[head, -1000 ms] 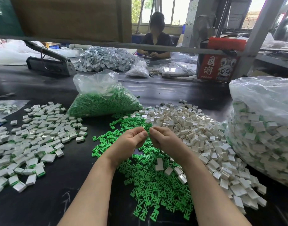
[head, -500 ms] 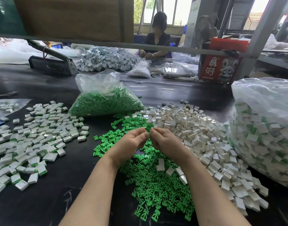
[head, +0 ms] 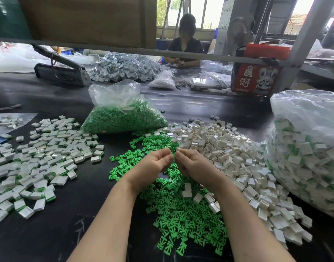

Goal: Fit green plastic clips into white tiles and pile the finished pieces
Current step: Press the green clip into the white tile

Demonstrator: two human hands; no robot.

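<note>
Fingertips of my left hand (head: 153, 164) and my right hand (head: 192, 167) meet in the middle, both hands curled with thumbs pressed to forefingers. Whatever they pinch is hidden behind the knuckles, so I cannot tell what each one grasps.

Directly under and just in front of the hands lies the loose heap of green clips (head: 181, 210), small forked pieces of bright plastic, with a few white tiles (head: 187, 190) lying on top of it. Just right of my right hand the big heap of empty white tiles (head: 228, 159) spreads across the black table (head: 49, 241); they are small hollow boxes, open on one face.

Well to the left of my left hand sits the spread of finished pieces (head: 45, 157), white tiles with a green edge showing.

Beyond the hands, a clear bag (head: 122, 110) with its mouth open holds more green clips. Far right, a large clear sack (head: 306, 148) is packed with white tiles with green showing among them. Farther back lie a heap of grey-white parts (head: 122, 68), a red box (head: 257, 72), and a person (head: 185, 44) seated across the table.
</note>
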